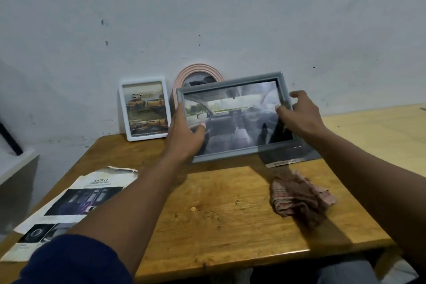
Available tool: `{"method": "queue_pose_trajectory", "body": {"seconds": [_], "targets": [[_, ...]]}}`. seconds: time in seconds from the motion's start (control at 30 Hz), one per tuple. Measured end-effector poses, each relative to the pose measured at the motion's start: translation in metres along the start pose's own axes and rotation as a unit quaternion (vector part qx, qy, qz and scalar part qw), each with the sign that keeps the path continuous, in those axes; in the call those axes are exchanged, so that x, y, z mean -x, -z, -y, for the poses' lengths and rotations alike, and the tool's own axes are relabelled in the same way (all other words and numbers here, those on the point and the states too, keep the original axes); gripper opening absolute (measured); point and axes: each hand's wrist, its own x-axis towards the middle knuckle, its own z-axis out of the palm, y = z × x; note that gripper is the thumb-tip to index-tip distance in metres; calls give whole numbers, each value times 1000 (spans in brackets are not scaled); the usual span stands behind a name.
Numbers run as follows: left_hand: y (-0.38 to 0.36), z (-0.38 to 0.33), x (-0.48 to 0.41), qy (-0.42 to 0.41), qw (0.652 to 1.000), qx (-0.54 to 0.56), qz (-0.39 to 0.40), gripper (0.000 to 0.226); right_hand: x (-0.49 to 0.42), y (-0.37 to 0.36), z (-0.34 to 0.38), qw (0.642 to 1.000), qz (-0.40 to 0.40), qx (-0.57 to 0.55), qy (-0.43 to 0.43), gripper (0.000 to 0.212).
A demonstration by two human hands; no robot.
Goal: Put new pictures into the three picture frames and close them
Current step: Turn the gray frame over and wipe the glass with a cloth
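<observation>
While you hold the grey frame (237,117) over the table's (230,203) far side, your left hand (182,131) grips its left edge and your right hand (302,115) pinches its right. Two more stand behind: white frame (144,109), pink frame (198,71). One cloth (299,198) and one brochure (76,200) lie nearby.

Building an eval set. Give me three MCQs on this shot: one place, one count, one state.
1. Where is the cloth?
A) on the table, right side
B) under the table
C) in a hand

2. How many picture frames show?
A) one
B) two
C) three

3. How is the grey frame held?
A) by no hand
B) by both hands
C) by one hand only

Answers:
1 A: it lies crumpled on the wood.
2 C: grey, white frame and pink frame.
3 B: the left hand grips its left edge, the right hand its right edge.
</observation>
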Motion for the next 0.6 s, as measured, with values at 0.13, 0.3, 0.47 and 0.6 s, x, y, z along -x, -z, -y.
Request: {"method": "queue_pose_trajectory", "body": {"seconds": [0.13,0.3,0.47,0.6], "targets": [[-45,-22,-21,-33,999,3,27,90,-30,30,-28,999,-32,-27,2,57],[-101,-35,-48,-53,997,25,50,90,-68,37,-68,998,-40,-38,-32,56],[-142,-38,-79,-60,996,36,56,89,-116,24,-102,995,-59,-61,-54,59],[-167,-33,-108,-88,994,15,58,94,-151,14,-120,993,-62,-78,-57,60]]}}
